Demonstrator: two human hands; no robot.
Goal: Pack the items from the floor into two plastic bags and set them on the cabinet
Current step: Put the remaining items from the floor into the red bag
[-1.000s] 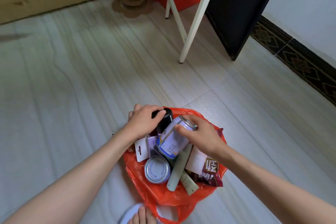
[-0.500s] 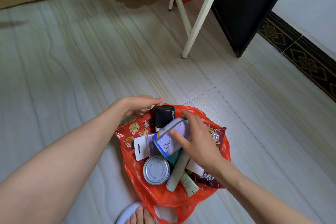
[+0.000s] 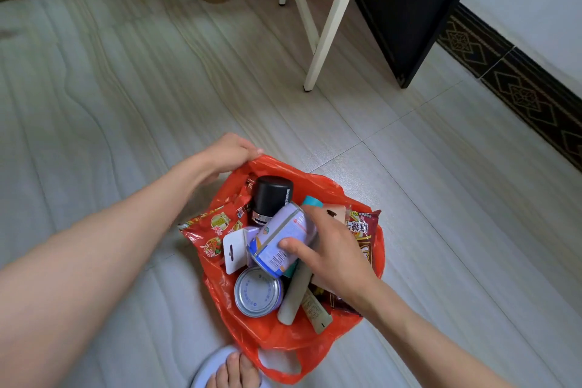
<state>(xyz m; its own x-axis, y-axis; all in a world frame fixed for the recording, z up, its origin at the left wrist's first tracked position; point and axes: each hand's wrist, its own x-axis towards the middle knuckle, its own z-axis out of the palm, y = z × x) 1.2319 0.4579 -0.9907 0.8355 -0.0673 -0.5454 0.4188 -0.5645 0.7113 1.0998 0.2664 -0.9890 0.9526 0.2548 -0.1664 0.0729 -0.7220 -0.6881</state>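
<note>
1. Bare toes on a pale slipper [image 3: 217,368] sit at the bottom edge, just beside the loop handle of the thin red plastic bag [image 3: 283,340] lying open on the grey wood-grain tile floor [image 3: 126,88].
2. Inside the bag lie a silver-lidded round tin [image 3: 257,291], a cream tube [image 3: 296,296], a white hang-tab card [image 3: 234,250] and red snack packets [image 3: 214,230].
3. The right hand [image 3: 333,258] grips a lavender drink can [image 3: 282,241], tilted, fingers curled round it (thumb on the barcode side).
4. A black-capped cylindrical jar [image 3: 272,198] stands just behind the can.
5. The left hand [image 3: 228,151] pinches the bag's far rim.
6. Farther off stand white slanted metal legs [image 3: 333,19] and a black panel [image 3: 409,3].
</note>
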